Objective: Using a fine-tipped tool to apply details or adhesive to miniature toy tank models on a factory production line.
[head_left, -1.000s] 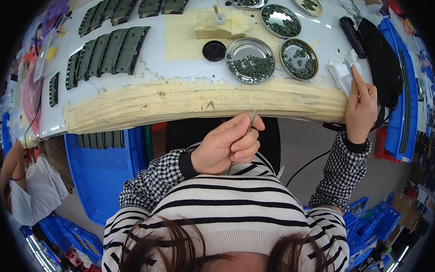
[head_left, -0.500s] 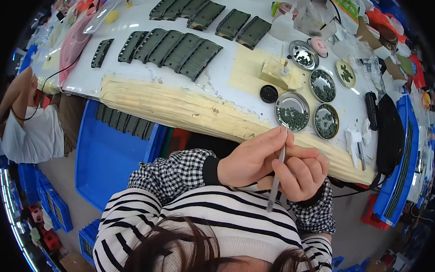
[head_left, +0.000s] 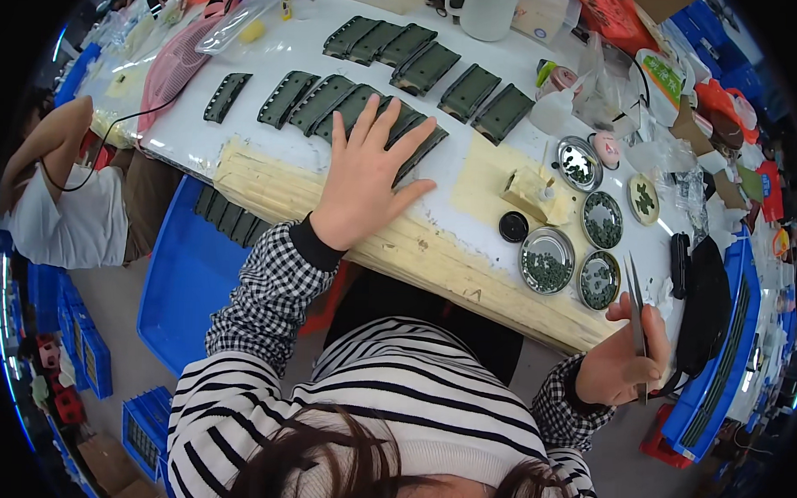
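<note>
My left hand reaches out over the table with its fingers spread. Its fingertips lie over a row of dark green ribbed panels, partly hiding some of them; whether they press on the panels I cannot tell. At the right, near the table's front edge, my right hand is closed around metal tweezers, their tips pointing up and away from me. Beyond that hand stand round metal dishes with small green pieces in them.
Another row of green panels lies farther back. A yellowish block and a black round lid sit beside the dishes. Yellow tape covers the table's front edge. A blue crate stands below left; a person sits beyond it.
My hands have come apart from in front of my chest. The left has moved forward and left onto the panels, its fingers spreading; the right has moved rightward with the tweezers.
</note>
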`<action>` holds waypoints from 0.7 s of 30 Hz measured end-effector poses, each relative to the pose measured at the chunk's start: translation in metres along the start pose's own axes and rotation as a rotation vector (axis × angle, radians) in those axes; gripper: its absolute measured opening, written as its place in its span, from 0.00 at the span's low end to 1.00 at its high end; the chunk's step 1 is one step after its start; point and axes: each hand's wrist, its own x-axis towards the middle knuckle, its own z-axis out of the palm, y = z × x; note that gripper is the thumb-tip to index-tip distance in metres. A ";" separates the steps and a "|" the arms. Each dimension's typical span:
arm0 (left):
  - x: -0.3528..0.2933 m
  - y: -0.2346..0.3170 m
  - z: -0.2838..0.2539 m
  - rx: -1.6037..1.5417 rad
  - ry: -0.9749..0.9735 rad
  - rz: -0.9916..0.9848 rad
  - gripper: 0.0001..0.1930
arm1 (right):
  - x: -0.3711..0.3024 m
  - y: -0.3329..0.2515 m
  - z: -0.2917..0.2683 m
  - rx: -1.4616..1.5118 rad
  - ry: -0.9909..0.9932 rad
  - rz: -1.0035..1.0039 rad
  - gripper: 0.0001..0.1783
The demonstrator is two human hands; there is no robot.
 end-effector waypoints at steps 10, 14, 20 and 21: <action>0.001 -0.019 0.004 -0.005 -0.025 -0.131 0.27 | 0.011 0.019 0.006 0.027 0.077 0.005 0.27; 0.001 -0.040 0.000 0.098 -0.016 -0.191 0.26 | 0.003 0.030 0.007 0.048 0.077 0.053 0.29; 0.065 -0.042 -0.004 -0.056 0.098 -0.030 0.23 | -0.011 0.038 0.016 -0.127 0.022 0.185 0.38; 0.086 -0.038 0.003 -0.052 0.081 0.008 0.21 | -0.010 0.040 0.017 -0.149 0.026 0.170 0.37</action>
